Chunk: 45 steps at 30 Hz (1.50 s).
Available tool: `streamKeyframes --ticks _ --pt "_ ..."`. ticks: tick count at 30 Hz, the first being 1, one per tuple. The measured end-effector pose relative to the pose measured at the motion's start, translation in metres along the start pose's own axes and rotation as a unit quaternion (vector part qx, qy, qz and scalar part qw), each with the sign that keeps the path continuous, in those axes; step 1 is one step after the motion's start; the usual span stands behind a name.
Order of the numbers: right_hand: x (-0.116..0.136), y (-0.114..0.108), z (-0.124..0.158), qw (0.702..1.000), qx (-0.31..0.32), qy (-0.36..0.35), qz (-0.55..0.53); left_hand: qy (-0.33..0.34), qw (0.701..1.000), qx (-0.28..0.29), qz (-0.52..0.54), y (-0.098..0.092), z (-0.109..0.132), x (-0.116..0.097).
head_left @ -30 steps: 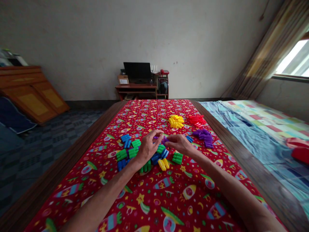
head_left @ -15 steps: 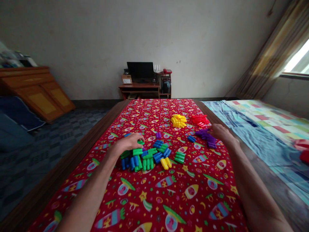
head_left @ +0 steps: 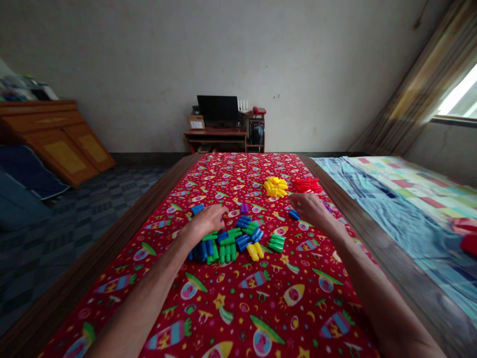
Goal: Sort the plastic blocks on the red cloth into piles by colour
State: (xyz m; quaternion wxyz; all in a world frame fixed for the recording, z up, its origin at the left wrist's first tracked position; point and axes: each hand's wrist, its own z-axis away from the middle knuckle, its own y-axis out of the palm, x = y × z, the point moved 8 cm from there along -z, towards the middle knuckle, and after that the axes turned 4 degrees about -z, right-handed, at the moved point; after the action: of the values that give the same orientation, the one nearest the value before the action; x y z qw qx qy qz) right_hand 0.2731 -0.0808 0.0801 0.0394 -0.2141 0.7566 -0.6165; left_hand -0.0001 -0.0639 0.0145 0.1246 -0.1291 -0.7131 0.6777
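Note:
My left hand [head_left: 210,219] is over the left side of a mixed pile of plastic building blocks, fingers bent round a small purple block [head_left: 222,220] that mostly hides in its grip. Under and beside it lie green blocks [head_left: 227,252] and blue blocks [head_left: 203,250]. A yellow block [head_left: 255,251] sits at the pile's right edge. My right hand [head_left: 309,205] hovers beside a lone blue block [head_left: 294,214], fingers stretched leftward and apart, with nothing visible in them. It covers most of the purple group behind it.
A yellow heap [head_left: 275,187] and a red heap [head_left: 308,185] of blocks lie farther back. One purple block [head_left: 244,208] and one green block [head_left: 276,243] lie apart. A red patterned cloth [head_left: 238,308] covers the table; a bed [head_left: 387,199] adjoins on the right.
My right hand has moved left from the purple group towards the lone blue block. My left hand has lifted slightly, and a purple block now shows at its fingers.

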Motion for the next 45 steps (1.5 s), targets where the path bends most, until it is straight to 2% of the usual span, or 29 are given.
streamKeyframes --ticks 3,6,8,10,12,15,18,20,22,26,28,31,34,37,39,42,45 --pt "0.039 0.021 0.005 0.995 0.047 -0.083 -0.041 -0.003 0.998 -0.058 0.039 -0.005 -0.007 0.015" --pt "0.061 0.036 0.012 0.988 0.057 -0.13 -0.063 -0.024 0.991 -0.092 0.099 -0.018 -0.008 0.031" --pt "0.067 0.04 0.016 0.985 0.049 -0.145 -0.083 -0.035 0.974 -0.12 0.188 -0.03 -0.007 0.037" --pt "0.07 0.041 0.02 0.981 0.031 -0.153 -0.114 -0.028 0.942 -0.136 0.305 -0.037 -0.006 0.035" --pt "0.072 0.041 0.021 0.975 -0.001 -0.161 -0.155 -0.003 0.905 -0.129 0.404 -0.034 -0.008 0.019" --pt "0.075 0.047 0.019 0.959 -0.041 -0.169 -0.223 0.036 0.864 -0.101 0.491 -0.018 -0.011 -0.019" --pt "0.079 0.063 0.013 0.953 0.003 -0.169 -0.253 0.052 0.845 -0.064 0.528 0.0 -0.014 -0.054" --pt "0.078 0.071 0.008 0.958 0.039 -0.157 -0.238 0.055 0.848 -0.049 0.524 0.006 -0.013 -0.064" --pt "0.072 0.07 0.004 0.964 0.043 -0.138 -0.224 0.067 0.866 -0.048 0.494 0.004 -0.011 -0.066" --pt "0.06 0.066 -0.001 0.962 0.047 -0.106 -0.248 0.073 0.937 -0.05 0.339 -0.004 -0.007 -0.059" --pt "0.054 0.065 -0.004 0.963 0.06 -0.096 -0.245 0.063 0.959 -0.061 0.271 -0.007 -0.006 -0.055" --pt "0.039 0.052 -0.01 0.972 0.051 -0.079 -0.215 0.059 0.967 -0.103 0.224 -0.014 -0.004 -0.052" --pt "0.005 0.027 -0.015 0.985 0.031 -0.019 -0.169 0.024 0.968 -0.134 0.212 -0.019 -0.004 -0.041" --pt "-0.05 -0.008 -0.01 0.992 -0.035 0.101 -0.068 0.005 0.966 -0.133 0.221 -0.02 -0.005 -0.034" --pt "-0.09 -0.026 0.0 0.976 -0.072 0.204 0.014 0.01 0.966 -0.132 0.223 -0.021 -0.006 -0.034" --pt "-0.141 -0.027 0.016 0.942 -0.047 0.325 0.073 0.022 0.966 -0.132 0.222 -0.019 -0.007 -0.038" --pt "-0.167 -0.01 0.025 0.931 0.01 0.357 0.074 0.027 0.966 -0.134 0.22 -0.017 -0.007 -0.04"
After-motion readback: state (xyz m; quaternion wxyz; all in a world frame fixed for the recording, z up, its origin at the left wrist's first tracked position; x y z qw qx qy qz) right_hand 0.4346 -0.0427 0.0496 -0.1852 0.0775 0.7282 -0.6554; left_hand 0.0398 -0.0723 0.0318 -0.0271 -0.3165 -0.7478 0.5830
